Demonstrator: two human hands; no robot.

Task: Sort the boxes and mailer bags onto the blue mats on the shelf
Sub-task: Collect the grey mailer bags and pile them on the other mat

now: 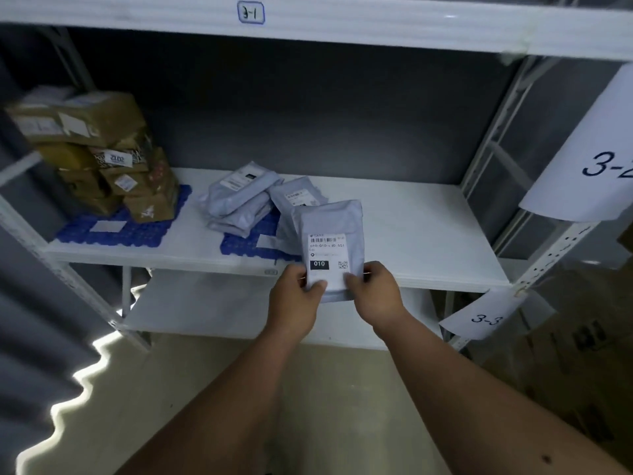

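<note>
- Grey mailer bag (pixel 331 250) held upright over the front edge of the white shelf board (pixel 428 234), its top leaning against the pile of mailer bags (pixel 245 200) behind.
- Left hand (pixel 296 296) pinching the bag's lower left corner, thumb on the label; right hand (pixel 375 293) pinching the lower right corner, thumb likewise in front.
- Bare white board to the right of the bag, open as far as the perforated steel upright (pixel 548 258).
- Right blue mat (pixel 246 246) mostly covered by the soft, smooth plastic bags; studded grid texture showing at its front edge.
- Left blue mat (pixel 113 231) carrying stacked cardboard boxes (pixel 102 156), brown, taped, stacked unevenly, with a front strip of mat left free.
- Shipping label (pixel 327 255) on the held bag: barcode, "010-010", a black block reading "010", a QR code.
- Handwritten "3-1" tag (pixel 251 12) on the upper beam; curled paper sheets reading "3-2" (partly cut off) (pixel 606 164) and "3-3" (pixel 486 318) at right.
</note>
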